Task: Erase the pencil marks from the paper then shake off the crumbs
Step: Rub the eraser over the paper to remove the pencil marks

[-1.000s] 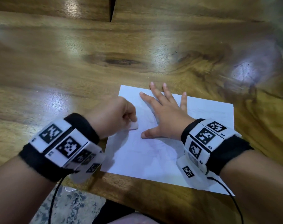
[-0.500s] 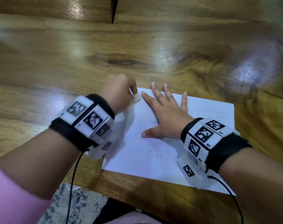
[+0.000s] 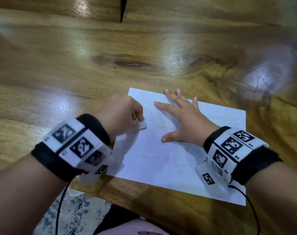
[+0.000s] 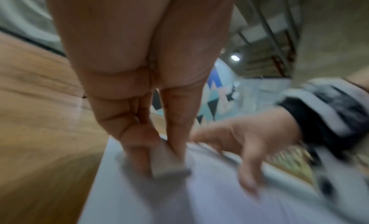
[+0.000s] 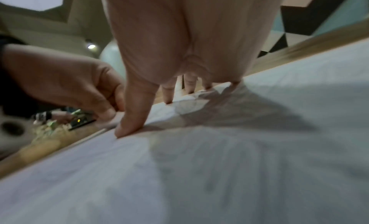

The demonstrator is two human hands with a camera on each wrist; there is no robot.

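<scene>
Left hand (image 3: 122,114) grip clamped on eraser (image 3: 141,124): rub in short strokes toward 3 o'clock. Right hand (image 3: 183,119) spread flat: press paper (image 3: 161,160) firmly onto surface (image 3: 110,65); avoid creasing.

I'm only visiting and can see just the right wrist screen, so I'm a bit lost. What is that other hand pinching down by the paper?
Observer: A small white eraser. The left hand pinches it, and it rests on the paper near the sheet's left edge.
Operator: And the hand my camera rides on, where is it on the sheet?
Observer: The right hand lies flat with its fingers spread on the far half of the sheet, just to the right of the eraser.
Operator: What is the sheet lying on?
Observer: A glossy wooden table. The sheet's near edge is close to the table's near edge.
</scene>
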